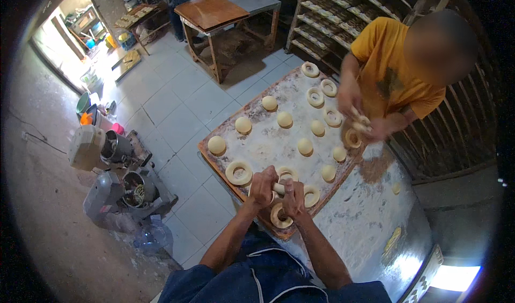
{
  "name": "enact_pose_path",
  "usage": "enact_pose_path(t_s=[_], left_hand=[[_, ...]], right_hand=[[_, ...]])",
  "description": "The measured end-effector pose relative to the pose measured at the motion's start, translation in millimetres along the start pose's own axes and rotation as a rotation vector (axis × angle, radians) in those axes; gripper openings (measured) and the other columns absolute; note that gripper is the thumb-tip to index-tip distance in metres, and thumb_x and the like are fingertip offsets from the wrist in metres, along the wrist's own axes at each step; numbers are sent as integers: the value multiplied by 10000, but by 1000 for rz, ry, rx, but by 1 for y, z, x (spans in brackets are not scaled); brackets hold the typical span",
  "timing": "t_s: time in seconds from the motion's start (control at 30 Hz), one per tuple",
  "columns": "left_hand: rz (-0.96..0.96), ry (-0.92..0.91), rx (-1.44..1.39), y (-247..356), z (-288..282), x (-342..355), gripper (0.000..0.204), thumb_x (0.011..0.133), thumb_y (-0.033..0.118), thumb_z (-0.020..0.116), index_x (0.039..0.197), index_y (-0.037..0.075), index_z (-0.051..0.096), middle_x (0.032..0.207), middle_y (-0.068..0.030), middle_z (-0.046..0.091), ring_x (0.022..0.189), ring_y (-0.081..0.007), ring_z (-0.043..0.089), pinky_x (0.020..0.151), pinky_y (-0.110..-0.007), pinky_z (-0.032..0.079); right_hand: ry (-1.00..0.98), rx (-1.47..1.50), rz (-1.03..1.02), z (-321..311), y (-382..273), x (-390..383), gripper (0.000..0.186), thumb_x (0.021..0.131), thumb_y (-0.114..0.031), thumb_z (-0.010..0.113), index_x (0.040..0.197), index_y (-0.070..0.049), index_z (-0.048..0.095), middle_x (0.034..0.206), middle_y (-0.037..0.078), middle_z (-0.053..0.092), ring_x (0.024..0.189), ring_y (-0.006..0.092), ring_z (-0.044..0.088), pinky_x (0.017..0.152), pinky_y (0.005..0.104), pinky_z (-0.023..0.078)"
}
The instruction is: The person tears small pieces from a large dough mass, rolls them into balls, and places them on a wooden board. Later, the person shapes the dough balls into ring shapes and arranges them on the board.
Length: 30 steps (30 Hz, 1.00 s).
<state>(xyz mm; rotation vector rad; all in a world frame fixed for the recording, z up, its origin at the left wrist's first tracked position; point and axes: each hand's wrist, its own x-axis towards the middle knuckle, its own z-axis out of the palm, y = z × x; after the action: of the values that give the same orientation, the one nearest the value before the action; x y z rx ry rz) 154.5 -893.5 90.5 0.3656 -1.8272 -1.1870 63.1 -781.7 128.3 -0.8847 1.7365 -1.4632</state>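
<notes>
Both of my hands are closed around a piece of dough (278, 188), which shows as a pale bar between them. My left hand (263, 186) grips its left end and my right hand (293, 198) its right end; its full shape is hidden by the fingers. They are over the near edge of a floured wooden board (263, 151). Dough rings lie around them: one (230, 173) to the left, one (315, 197) to the right, one (274, 220) nearer me, and others partly behind my hands. Several round dough balls (284, 119) sit across the board.
Across the board, a person in a yellow shirt (375, 56) handles dough beside more rings (315, 104). A floured metal table (370, 206) extends right. Mixers (104, 193) stand on the floor at left. Behind are a wooden-topped table (212, 12) and racks of trays (332, 13).
</notes>
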Motion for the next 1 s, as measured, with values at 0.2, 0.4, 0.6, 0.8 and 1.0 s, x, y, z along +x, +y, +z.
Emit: enact_pose_path(t_s=[0.2, 0.4, 0.6, 0.8, 1.0], left_hand=[[-332, 73, 167, -25, -40, 54, 315, 1031, 294, 495, 890, 14, 524, 760, -149, 548, 664, -365, 572, 624, -462, 460], [-425, -80, 580, -73, -40, 83, 252, 955, 249, 653, 987, -1, 656, 883, -198, 602, 882, -363, 607, 785, -468, 492], [-203, -167, 579, -38, -54, 78, 325, 845, 170, 788, 1105, 1, 691, 982, -187, 621, 950, -364, 602, 843, -484, 490], [-211, 115, 1032, -36, -115, 81, 390, 871, 213, 747, 1185, -6, 671, 1082, -211, 625, 1007, -399, 587, 883, -493, 474], [-522, -473, 858, -83, -215, 73, 426, 804, 343, 806, 1047, 1, 729, 1054, -245, 688, 946, -369, 672, 797, -466, 515]], right_hand=[[-99, -241, -93, 1, -34, 57, 388, 803, -224, 785, 1094, 5, 671, 898, 154, 683, 792, 247, 663, 743, 356, 528], [49, -679, 94, -11, -11, 109, 792, 800, -324, 789, 1405, 47, 437, 1232, 282, 608, 1169, 423, 601, 1003, 510, 484], [-106, -779, -245, 16, 0, 177, 608, 929, -235, 654, 1412, 71, 448, 1324, 300, 534, 1243, 454, 529, 1051, 529, 441], [-212, -1054, -416, 80, 19, 231, 468, 900, -130, 609, 1314, 74, 532, 1346, 302, 537, 1297, 453, 512, 1057, 498, 472], [-102, -361, -6, 108, -28, 198, 351, 809, -134, 592, 1107, 52, 595, 1088, 258, 616, 1078, 401, 616, 1005, 497, 464]])
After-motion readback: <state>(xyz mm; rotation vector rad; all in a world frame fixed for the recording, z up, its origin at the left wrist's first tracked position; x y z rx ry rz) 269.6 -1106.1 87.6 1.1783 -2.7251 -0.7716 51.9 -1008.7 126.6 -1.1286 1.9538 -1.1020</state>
